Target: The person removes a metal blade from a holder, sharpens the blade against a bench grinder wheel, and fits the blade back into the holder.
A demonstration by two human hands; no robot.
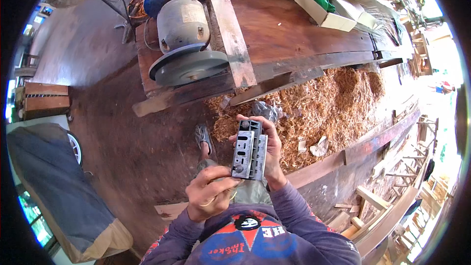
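Note:
A grey slotted metal block point(249, 149) with a round screw head near each end is held up in front of my chest. My right hand point(271, 142) grips its far end and right side, fingers wrapped behind it. At the near left corner, the curled fingers of my left hand point(211, 191) pinch the block's edge. A thin yellow strip point(208, 202) shows against the left fingers. The slotted face of the block points up toward me, and its underside is hidden.
A bench grinder point(184, 24) with a grey wheel stands on the wooden bench point(274, 34) ahead. Wood shavings point(319, 113) heap below the bench. An open cardboard box point(319, 12) holds green plastic. To the left is a dark covered object point(59, 181); timber pieces point(373, 198) lie at right.

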